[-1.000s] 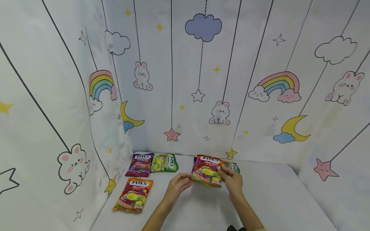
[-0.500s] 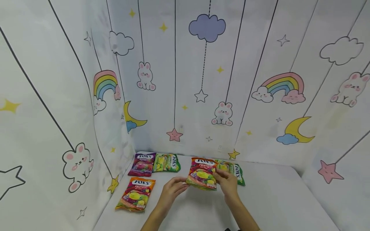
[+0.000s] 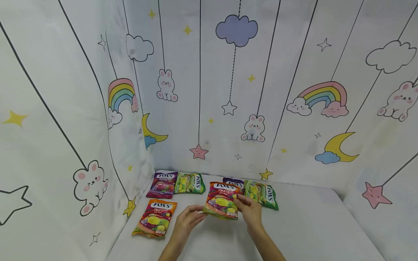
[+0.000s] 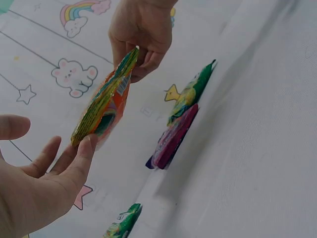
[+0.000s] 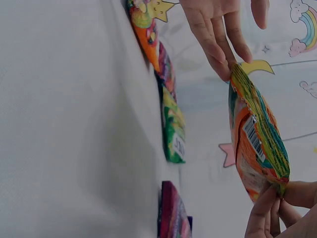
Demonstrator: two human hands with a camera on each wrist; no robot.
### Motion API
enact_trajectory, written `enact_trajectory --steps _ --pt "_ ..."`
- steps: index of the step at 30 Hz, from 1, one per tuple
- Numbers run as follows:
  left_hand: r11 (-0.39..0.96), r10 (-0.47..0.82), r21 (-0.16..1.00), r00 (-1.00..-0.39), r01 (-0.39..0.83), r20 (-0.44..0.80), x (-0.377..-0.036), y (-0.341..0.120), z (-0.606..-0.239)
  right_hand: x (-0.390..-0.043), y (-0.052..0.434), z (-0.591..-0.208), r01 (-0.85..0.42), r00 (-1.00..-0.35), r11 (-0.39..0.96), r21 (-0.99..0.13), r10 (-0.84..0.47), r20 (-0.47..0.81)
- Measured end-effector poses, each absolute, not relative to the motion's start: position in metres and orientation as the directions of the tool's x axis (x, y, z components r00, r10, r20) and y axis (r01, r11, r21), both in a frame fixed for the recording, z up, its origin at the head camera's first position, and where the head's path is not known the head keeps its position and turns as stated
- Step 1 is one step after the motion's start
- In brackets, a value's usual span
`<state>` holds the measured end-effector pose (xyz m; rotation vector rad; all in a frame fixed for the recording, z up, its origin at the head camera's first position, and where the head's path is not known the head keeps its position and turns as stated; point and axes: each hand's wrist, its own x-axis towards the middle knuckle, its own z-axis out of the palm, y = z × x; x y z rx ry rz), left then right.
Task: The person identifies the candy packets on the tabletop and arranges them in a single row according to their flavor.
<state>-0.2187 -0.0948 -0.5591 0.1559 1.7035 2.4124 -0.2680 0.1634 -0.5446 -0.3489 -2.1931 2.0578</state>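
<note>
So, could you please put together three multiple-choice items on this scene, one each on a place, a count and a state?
1. Where does the second orange bag lie?
A. near the left wall
B. under the green bag
C. at the table's right edge

2. How many candy bags show in the head view?
A. four
B. six
C. eight

3. How is the orange bag held?
A. flat under both palms
B. pinched by the right hand, with the left hand's fingers at its other end
C. gripped by the left hand alone

Key: 1 A, it lies alone beside the left wall. 2 B, three at left, three at centre. 3 B, the wrist views show the pinch.
</note>
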Motion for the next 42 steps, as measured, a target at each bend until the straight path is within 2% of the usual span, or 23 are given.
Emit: enact_trajectory --steps 15,26,42 --pt "-0.356 0.142 0.930 -0.989 -0.097 -0.048 -0.202 -0.116 -0.569 -0.264 0.136 -0.560 0.115 -0.967 0.012 -0.993 0.228 -0.110" --pt "-0.358 0.109 0.928 -0.992 -0.099 -0.063 -0.194 -0.128 -0.579 -0.263 0.120 -0.573 0.089 -0.975 -0.022 -0.996 0.201 -0.091" --pt "-0.252 -0.040 0.965 -0.996 -0.072 -0.085 -0.179 -0.155 -0.597 -0.260 0.081 -0.600 0.156 -0.979 -0.002 -0.988 0.132 -0.155"
